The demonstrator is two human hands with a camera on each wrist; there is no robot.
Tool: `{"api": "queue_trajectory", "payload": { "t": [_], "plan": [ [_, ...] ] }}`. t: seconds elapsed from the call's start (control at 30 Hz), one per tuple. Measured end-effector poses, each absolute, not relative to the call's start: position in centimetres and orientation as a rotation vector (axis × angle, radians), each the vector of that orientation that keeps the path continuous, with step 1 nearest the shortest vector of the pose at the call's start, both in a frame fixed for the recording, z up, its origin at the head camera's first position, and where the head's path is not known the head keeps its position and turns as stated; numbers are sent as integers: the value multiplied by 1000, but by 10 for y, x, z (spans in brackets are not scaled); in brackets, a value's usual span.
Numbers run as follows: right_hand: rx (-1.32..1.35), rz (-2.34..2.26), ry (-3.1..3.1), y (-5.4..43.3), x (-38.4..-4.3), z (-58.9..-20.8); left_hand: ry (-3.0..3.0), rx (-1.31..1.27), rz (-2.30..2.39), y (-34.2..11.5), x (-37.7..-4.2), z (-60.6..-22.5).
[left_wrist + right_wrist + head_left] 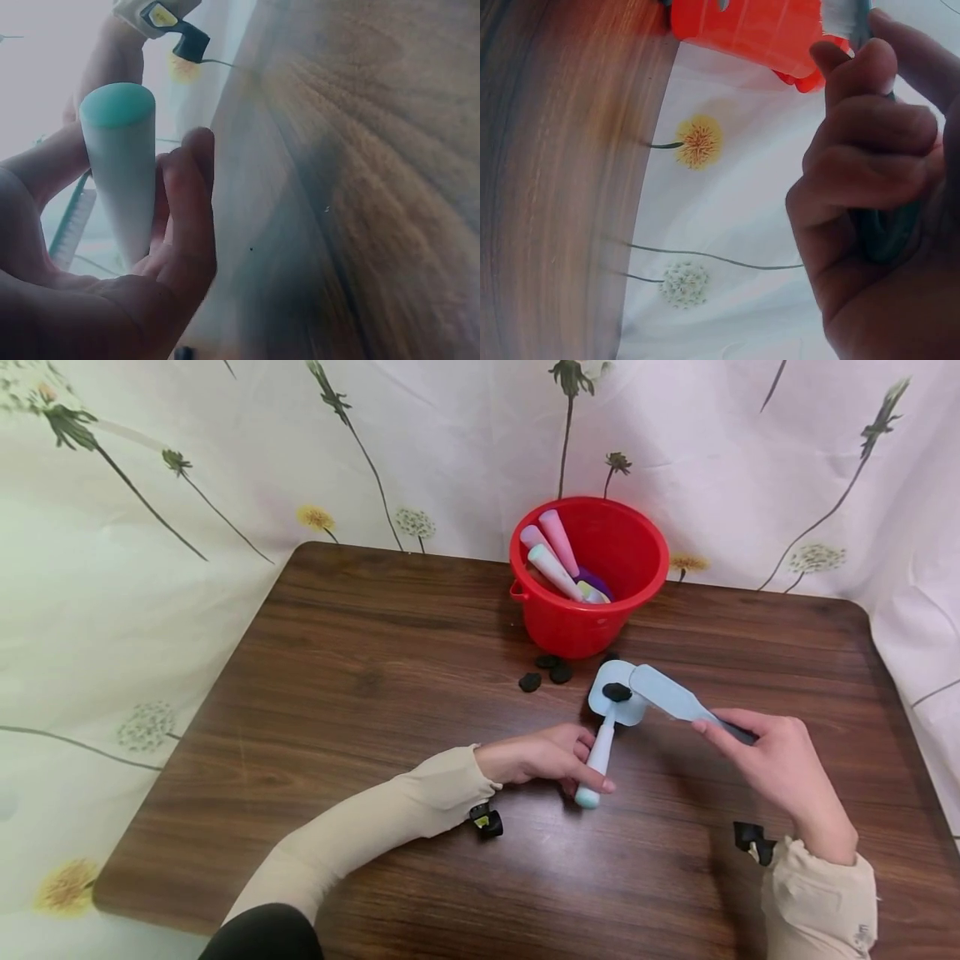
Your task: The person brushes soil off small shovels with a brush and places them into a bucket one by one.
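Note:
My left hand grips the white, mint-ended handle of a small shovel. Its square pale blue blade carries a black pebble. In the left wrist view, the shovel's handle lies between thumb and curled fingers. From the right, my right hand holds a flat light blue brush by its dark handle; the brush's far end overlaps the blade's right edge beside the pebble. The right wrist view shows curled fingers around that handle, with pale bristles at the top edge.
A red bucket stands behind the blade, holding several pink, lilac and white-handled tools. Several black pebbles lie on the brown wooden table before it. A dandelion-patterned white cloth hangs behind the table.

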State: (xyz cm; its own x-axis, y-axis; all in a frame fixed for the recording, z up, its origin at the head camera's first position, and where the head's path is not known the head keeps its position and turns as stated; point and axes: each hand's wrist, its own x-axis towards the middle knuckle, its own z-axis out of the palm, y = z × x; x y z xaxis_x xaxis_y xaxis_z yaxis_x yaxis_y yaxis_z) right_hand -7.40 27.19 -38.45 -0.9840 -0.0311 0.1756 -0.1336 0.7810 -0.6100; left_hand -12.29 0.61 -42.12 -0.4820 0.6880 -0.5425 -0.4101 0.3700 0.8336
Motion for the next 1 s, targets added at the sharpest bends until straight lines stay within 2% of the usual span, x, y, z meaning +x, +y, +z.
{"api": "queue_trajectory", "payload": {
  "t": [0.5, 0.77, 1.0],
  "plan": [
    [323, 1170, -2875, 255, -75, -378, 1569, 300, 1333, -12, -110, -418],
    [525, 1144, -2904, 239, -82, -385, 1489, 277, 1393, -11, -101, -416],
    [569, 1142, -2944, 232, -86, -387, 1538, 283, 1392, -11, -98, -414]
  ]
}}
